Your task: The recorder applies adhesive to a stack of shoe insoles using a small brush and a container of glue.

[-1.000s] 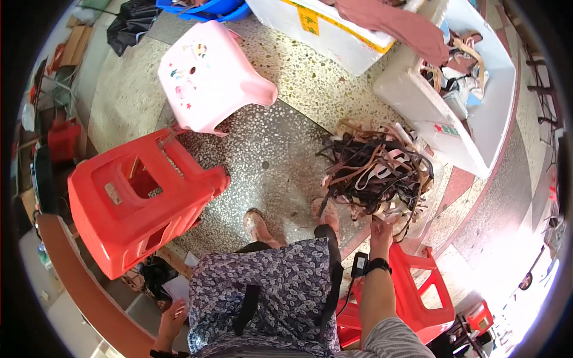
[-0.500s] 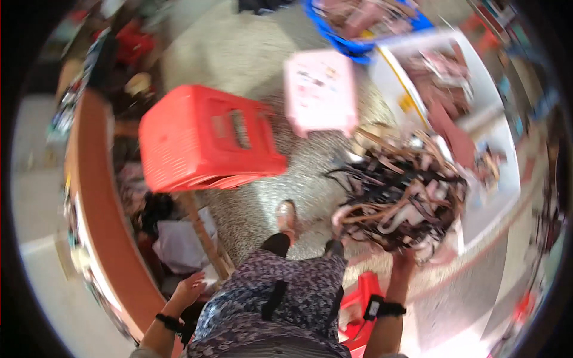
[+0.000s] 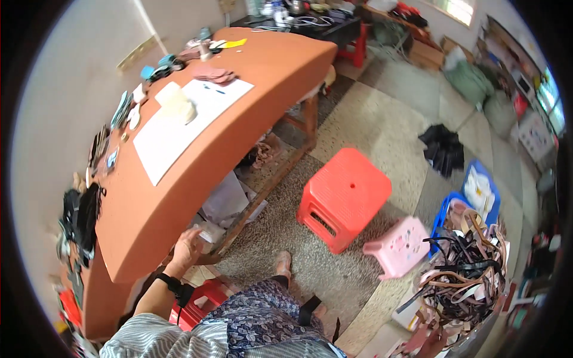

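Note:
Beside the near edge of the orange-brown table [image 3: 271, 89], my left hand [image 3: 188, 246] hangs with its fingers apart and nothing held, a dark band at the wrist. Just past its fingers, below the tabletop, lie pale sheets and bags [image 3: 225, 200]. My right hand is out of view. At the lower right sits a large heap of black, tan and pink leather-like strips [image 3: 465, 268]. A white sheet [image 3: 197, 116] lies on the table, with a pale roll-like object [image 3: 179, 106] and dusty-pink cut pieces [image 3: 213, 74] on it.
A red plastic stool [image 3: 352, 185] stands on the floor ahead, with a small pink stool [image 3: 401, 246] to its right. Another red stool [image 3: 209, 298] is close by my left side. Further off are blue baskets [image 3: 486, 191], a black bundle [image 3: 441, 149] and green sacks [image 3: 468, 83].
The view has swung left, bringing the tabletop into sight. The strip heap and stools now appear further right. My right hand, earlier at the heap, has left the view.

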A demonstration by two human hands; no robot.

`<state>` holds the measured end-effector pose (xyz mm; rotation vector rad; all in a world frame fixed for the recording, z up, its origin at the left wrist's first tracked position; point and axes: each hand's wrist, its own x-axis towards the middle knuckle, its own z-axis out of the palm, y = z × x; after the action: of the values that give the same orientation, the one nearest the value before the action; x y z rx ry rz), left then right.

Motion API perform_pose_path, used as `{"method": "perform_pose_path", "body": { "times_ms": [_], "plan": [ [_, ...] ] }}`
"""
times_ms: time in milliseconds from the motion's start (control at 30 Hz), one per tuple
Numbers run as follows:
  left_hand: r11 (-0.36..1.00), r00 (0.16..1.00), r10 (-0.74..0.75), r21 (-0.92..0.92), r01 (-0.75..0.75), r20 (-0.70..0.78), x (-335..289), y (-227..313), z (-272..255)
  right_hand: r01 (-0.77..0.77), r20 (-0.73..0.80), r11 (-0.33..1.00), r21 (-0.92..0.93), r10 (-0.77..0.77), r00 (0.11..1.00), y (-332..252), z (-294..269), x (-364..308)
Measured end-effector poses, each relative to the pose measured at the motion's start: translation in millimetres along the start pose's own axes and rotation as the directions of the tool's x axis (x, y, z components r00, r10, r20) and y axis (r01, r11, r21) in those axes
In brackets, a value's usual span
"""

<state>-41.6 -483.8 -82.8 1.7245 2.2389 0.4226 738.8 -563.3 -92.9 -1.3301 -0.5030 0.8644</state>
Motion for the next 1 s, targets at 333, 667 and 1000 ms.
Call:
{"method": "perform_pose_path", "body": {
  "times_ms": [333,667,1000],
  "plan": [
    [0.971,0.821,-0.086,0.137,0.196,-0.564,-44,-6,-41,0.438,0.269,0.756,-0.487,-0.347,0.898,-36,113,72],
    [0.885,0.84,-0.32,0.179,0.43,-0.438,22,-33,-45,0.26,0.613,0.965,0.044,-0.232,0.755,10,459,231],
    [0.856,0.819,-0.332,0.215,0.47,-0.467,24,-23,-49,-0.366,0.618,0.917,0.159,0.197,0.761,47,809,222]
  ]
}}
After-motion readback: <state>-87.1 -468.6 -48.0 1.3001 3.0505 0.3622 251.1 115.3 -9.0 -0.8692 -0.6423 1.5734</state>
